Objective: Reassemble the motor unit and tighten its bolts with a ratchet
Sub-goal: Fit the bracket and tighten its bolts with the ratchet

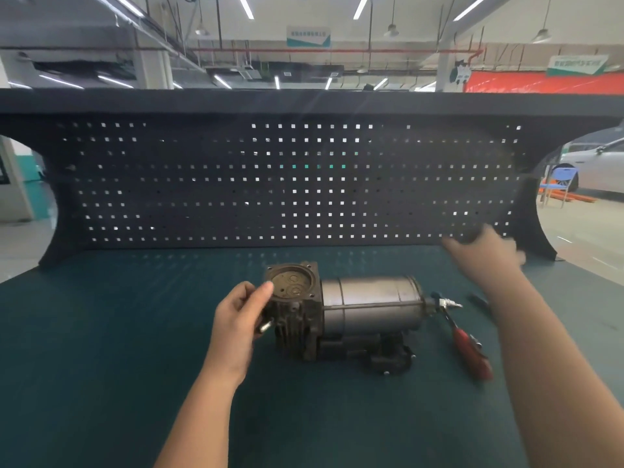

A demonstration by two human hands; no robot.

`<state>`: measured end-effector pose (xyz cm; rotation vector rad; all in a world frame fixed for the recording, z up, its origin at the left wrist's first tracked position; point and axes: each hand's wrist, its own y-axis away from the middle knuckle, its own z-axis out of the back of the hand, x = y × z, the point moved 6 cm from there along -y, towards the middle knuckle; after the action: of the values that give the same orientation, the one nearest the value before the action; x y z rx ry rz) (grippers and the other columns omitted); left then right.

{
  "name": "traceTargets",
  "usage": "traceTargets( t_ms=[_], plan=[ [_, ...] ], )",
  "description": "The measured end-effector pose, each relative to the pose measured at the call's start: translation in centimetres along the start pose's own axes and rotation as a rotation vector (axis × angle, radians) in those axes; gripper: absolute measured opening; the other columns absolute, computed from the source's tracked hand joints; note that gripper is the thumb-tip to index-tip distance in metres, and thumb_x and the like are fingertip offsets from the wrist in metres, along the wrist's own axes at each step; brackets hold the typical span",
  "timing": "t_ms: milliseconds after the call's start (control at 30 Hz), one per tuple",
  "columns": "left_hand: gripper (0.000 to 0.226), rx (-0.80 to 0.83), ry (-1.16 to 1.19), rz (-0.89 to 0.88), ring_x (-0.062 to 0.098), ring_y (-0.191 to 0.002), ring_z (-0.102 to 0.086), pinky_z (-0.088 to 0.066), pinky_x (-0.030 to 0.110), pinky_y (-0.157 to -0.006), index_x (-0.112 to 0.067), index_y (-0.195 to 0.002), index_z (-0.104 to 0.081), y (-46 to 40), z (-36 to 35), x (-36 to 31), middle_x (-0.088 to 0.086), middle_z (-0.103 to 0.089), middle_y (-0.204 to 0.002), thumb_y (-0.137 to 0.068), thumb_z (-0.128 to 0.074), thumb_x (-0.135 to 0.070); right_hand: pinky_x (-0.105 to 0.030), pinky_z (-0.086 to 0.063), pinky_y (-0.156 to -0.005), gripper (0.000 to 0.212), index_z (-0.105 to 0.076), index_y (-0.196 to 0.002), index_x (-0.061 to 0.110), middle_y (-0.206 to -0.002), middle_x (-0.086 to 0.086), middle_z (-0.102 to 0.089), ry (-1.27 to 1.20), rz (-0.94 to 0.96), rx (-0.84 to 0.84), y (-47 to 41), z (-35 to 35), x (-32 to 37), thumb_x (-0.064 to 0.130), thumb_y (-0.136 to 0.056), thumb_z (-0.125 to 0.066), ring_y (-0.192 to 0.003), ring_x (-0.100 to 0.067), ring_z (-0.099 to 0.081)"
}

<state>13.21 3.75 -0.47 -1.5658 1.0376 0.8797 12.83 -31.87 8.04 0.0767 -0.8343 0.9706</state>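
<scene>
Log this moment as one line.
left hand: grips motor unit head | right hand: blurred, raised near pegboard | ratchet: on mat, untouched

The left hand [236,315] sits low at centre frame, fingers curled and thumb up, its forearm running down to the bottom edge, while the blurred right hand [486,255] reaches to the right of centre, grip unreadable.
</scene>
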Motion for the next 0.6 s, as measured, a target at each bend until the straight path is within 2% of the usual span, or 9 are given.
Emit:
traceTargets(
  t_ms=[67, 100, 167, 267, 367, 433, 467, 533, 600],
  plan=[
    [0.037, 0.059, 0.018, 0.0, 0.015, -0.064, -0.046, -0.035, 0.03, -0.058, -0.022, -0.061, -0.05, -0.1, 0.0, 0.1, 0.002, -0.049, -0.065, -0.068, -0.078, -0.047, -0.041, -0.039, -0.094, 0.03, -0.055, -0.096, 0.031, -0.107, -0.005, -0.061, -0.345, 0.364, -0.094, 4.2, 1.8, 6.9, 0.054, -0.078, -0.052, -0.11, -0.033, -0.049],
    [0.039, 0.069, 0.035, 0.013, 0.013, -0.062, -0.046, -0.035, 0.029, -0.058, -0.024, -0.06, -0.051, -0.1, 0.0, 0.1, -0.001, -0.049, -0.063, -0.07, -0.082, -0.045, -0.041, -0.04, -0.089, 0.032, -0.054, -0.094, 0.036, -0.102, 0.004, -0.06, -0.378, 0.556, -0.013, 7.4, 1.1, 10.3, 0.061, -0.075, -0.047, -0.107, -0.026, -0.049],
    [0.036, 0.051, 0.096, 0.038, 0.012, -0.062, -0.049, -0.038, 0.027, -0.058, -0.021, -0.062, -0.054, -0.2, -0.1, 0.2, 0.0, -0.052, -0.063, -0.064, -0.079, -0.047, -0.041, -0.034, -0.091, 0.051, -0.052, -0.108, 0.044, -0.112, 0.011, -0.053, -0.151, 0.778, 0.224, 13.1, -3.1, 14.8, 0.076, -0.074, -0.034, -0.116, -0.019, -0.039],
    [0.038, -0.004, 0.171, 0.105, 0.017, -0.065, -0.052, -0.041, 0.025, -0.055, -0.014, -0.07, -0.059, 0.1, 0.0, 0.5, 0.01, -0.054, -0.072, -0.065, -0.071, -0.049, -0.048, -0.025, -0.101, 0.065, -0.048, -0.127, 0.038, -0.132, 0.005, -0.047, 0.238, 0.753, 0.37, 15.5, -9.4, 15.9, 0.077, -0.082, -0.023, -0.13, -0.023, -0.032],
    [0.048, -0.121, 0.394, 0.217, 0.008, -0.037, -0.032, -0.025, 0.019, -0.035, -0.016, -0.06, -0.046, -0.2, 0.9, 2.0, -0.002, -0.037, -0.046, -0.095, -0.049, -0.048, -0.045, -0.029, -0.096, 0.052, -0.051, -0.121, 0.036, -0.127, 0.008, -0.051, 0.157, 0.664, 0.377, 14.3, -11.2, 15.1, 0.068, -0.091, -0.022, -0.124, -0.022, -0.044],
    [0.045, -0.29, 0.494, 0.308, 0.006, -0.032, -0.018, -0.014, 0.018, -0.033, -0.016, -0.064, -0.041, -1.6, 2.8, 3.4, -0.007, -0.024, -0.041, -0.103, -0.04, -0.038, -0.041, -0.028, -0.087, 0.047, -0.053, -0.116, 0.038, -0.12, 0.012, -0.053, 0.115, 0.659, 0.351, 13.6, -11.7, 14.9, 0.064, -0.093, -0.02, -0.118, -0.021, -0.05],
    [0.038, -0.343, 0.393, 0.333, 0.007, -0.032, -0.02, -0.015, 0.017, -0.033, -0.013, -0.071, -0.046, -2.7, 4.0, 4.1, -0.007, -0.025, -0.041, -0.104, -0.039, -0.031, -0.04, -0.026, -0.085, 0.046, -0.053, -0.116, 0.041, -0.117, 0.013, -0.053, 0.091, 0.651, 0.346, 13.3, -11.9, 15.0, 0.063, -0.093, -0.02, -0.116, -0.02, -0.052],
    [0.025, -0.316, -0.072, 0.343, 0.014, -0.042, -0.035, -0.029, 0.02, -0.04, -0.008, -0.091, -0.056, -5.3, 5.6, 4.9, 0.002, -0.043, -0.051, -0.104, -0.038, -0.02, -0.039, -0.023, -0.083, 0.046, -0.054, -0.117, 0.043, -0.113, 0.015, -0.053, 0.048, 0.627, 0.352, 12.9, -12.2, 15.0, 0.062, -0.094, -0.019, -0.113, -0.02, -0.054],
    [0.027, -0.133, -0.601, 0.269, 0.023, -0.071, -0.054, -0.042, 0.027, -0.063, -0.004, -0.111, -0.061, -8.3, 5.8, 5.4, 0.017, -0.065, -0.088, -0.102, -0.04, -0.017, -0.039, -0.023, -0.082, 0.048, -0.055, -0.119, 0.044, -0.112, 0.015, -0.054, 0.028, 0.615, 0.349, 12.6, -12.3, 15.0, 0.063, -0.094, -0.019, -0.112, -0.02, -0.055]
  ],
)
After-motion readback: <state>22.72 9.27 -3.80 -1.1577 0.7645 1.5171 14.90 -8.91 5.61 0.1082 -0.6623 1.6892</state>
